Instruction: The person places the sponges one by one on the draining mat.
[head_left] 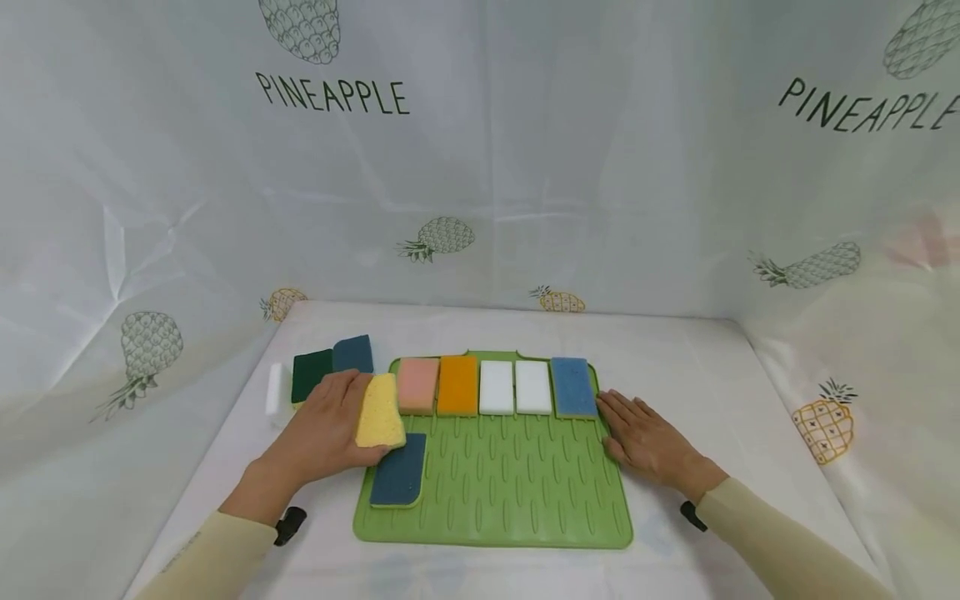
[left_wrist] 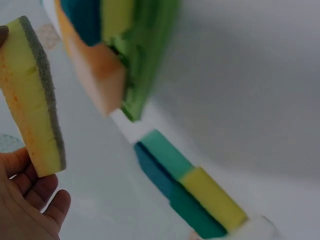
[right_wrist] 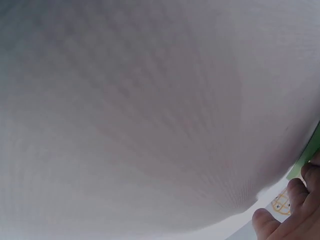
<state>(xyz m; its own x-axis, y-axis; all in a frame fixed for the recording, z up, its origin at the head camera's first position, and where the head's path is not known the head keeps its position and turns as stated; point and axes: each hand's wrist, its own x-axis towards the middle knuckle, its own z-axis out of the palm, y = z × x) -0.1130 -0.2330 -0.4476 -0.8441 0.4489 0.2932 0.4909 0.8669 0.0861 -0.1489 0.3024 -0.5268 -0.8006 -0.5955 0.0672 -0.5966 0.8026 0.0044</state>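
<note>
My left hand [head_left: 327,425] grips a yellow sponge [head_left: 381,412] by its edges, over the left side of a green ridged mat [head_left: 517,492]. In the left wrist view the sponge [left_wrist: 35,95] shows a thin grey scouring layer on one face. Just below it in the head view, a dark blue sponge [head_left: 399,471] lies on the mat. My right hand [head_left: 651,437] rests with extended fingers at the mat's right edge, fingertips beside the blue sponge [head_left: 573,387] that ends the back row.
Along the mat's back edge lie a pink sponge [head_left: 417,385], an orange sponge [head_left: 457,385] and two white sponges [head_left: 496,387]. Left of the mat are a dark green sponge [head_left: 311,372], another dark blue sponge [head_left: 352,353] and a white block [head_left: 277,392]. A pineapple-print sheet [head_left: 585,167] hangs behind.
</note>
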